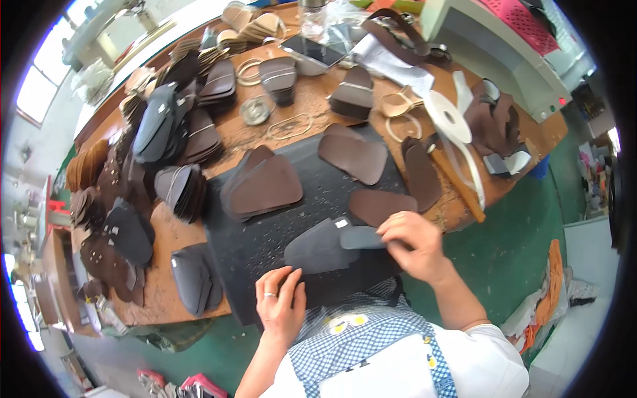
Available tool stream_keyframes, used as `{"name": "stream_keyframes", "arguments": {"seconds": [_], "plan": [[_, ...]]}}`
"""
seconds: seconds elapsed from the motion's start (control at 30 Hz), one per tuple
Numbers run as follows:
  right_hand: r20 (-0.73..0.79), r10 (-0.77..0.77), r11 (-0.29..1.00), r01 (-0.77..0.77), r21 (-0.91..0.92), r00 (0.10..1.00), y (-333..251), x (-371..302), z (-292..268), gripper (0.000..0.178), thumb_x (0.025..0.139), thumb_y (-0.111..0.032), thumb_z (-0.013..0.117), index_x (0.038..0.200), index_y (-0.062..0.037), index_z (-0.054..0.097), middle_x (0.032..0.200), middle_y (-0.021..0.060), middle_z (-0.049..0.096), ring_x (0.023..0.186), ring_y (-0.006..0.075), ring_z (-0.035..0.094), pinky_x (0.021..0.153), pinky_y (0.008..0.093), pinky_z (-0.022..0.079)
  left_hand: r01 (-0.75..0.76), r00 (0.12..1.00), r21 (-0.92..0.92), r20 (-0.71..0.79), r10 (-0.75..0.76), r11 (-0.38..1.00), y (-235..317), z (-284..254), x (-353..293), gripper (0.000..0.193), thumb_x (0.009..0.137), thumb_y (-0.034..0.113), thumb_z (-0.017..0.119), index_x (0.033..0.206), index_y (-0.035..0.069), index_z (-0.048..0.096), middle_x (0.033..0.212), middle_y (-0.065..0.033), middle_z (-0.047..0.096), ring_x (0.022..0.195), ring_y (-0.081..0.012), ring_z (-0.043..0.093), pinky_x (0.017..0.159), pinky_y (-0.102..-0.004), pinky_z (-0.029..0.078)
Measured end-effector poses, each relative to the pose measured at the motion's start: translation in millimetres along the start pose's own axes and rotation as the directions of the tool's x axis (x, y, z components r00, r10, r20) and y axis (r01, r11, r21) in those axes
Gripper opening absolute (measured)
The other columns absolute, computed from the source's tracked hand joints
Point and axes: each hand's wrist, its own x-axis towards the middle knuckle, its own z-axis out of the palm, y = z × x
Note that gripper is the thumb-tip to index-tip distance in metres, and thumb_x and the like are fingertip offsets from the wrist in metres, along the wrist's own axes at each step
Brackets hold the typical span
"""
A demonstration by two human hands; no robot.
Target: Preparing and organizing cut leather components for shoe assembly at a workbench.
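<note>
On a black cutting mat (265, 247) in front of me lies a flat dark grey leather-like piece (317, 247) with a white tag at its upper edge. My left hand (281, 302) rests beside its lower left edge, fingers stretched and slightly apart, fingertips at the rim. My right hand (418, 247) pinches the end of a smaller rounded dark grey piece (361, 238), which overlaps the larger piece's right side. Just above this hand lies a brown cut piece (379, 207). Farther back on the mat are stacked brown pieces (272, 184) and another brown pair (355, 159).
Bundled brown stacks (277, 78) and dark grey stacks (196, 278) cover the wooden table's (176, 232) left and back. At right lie a white tape roll (448, 118), a wooden stick (458, 182) and brown scraps (494, 123). A grey machine (501, 56) stands at the back right.
</note>
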Motion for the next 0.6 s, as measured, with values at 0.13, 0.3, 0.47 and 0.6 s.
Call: {"name": "stream_keyframes", "arguments": {"seconds": [0.13, 0.3, 0.47, 0.6], "plan": [[-0.144, 0.391, 0.904, -0.35, 0.246, 0.909, -15, 21, -6, 0.01, 0.09, 0.005, 0.073, 0.098, -0.001, 0.071, 0.09, 0.0032, 0.073, 0.085, 0.0097, 0.069, 0.075, 0.0259, 0.055, -0.059, 0.996, 0.08, -0.067, 0.064, 0.995, -1, 6, -11, 0.037, 0.074, -0.006, 0.078, 0.11, 0.005, 0.076, 0.106, -0.0092, 0.068, 0.096, -0.0295, 0.062, 0.084, -0.0407, 0.053], [0.259, 0.381, 0.823, -0.453, 0.344, 0.888, -17, 32, 43, 0.016, 0.091, -0.007, 0.077, 0.103, 0.0013, 0.072, 0.091, 0.0058, 0.075, 0.087, 0.0095, 0.069, 0.079, 0.0276, 0.056, -0.105, 0.994, 0.163, 0.006, 0.106, 0.981, -8, 7, -19, 0.042, 0.075, 0.001, 0.08, 0.116, 0.004, 0.075, 0.114, -0.01, 0.064, 0.101, -0.0308, 0.06, 0.091, -0.0447, 0.049], [0.392, 0.459, 0.748, -0.585, 0.315, 0.798, -9, 38, 68, 0.014, 0.09, -0.006, 0.078, 0.101, 0.0013, 0.072, 0.091, 0.0037, 0.075, 0.087, 0.0084, 0.068, 0.079, 0.0262, 0.055, -0.107, 0.994, 0.173, -0.006, 0.11, 0.979, -7, 5, -20, 0.04, 0.074, -0.002, 0.079, 0.114, 0.004, 0.077, 0.113, -0.0099, 0.066, 0.099, -0.0303, 0.061, 0.09, -0.044, 0.05], [0.396, 0.439, 0.785, -0.559, 0.268, 0.807, -11, 42, 72, 0.014, 0.091, -0.007, 0.078, 0.101, 0.0012, 0.072, 0.091, 0.005, 0.075, 0.086, 0.0084, 0.068, 0.078, 0.027, 0.056, -0.11, 0.993, 0.175, -0.014, 0.115, 0.978, -10, 5, -20, 0.041, 0.074, -0.001, 0.079, 0.114, 0.004, 0.077, 0.114, -0.0097, 0.066, 0.1, -0.0301, 0.061, 0.091, -0.0439, 0.05]]}}
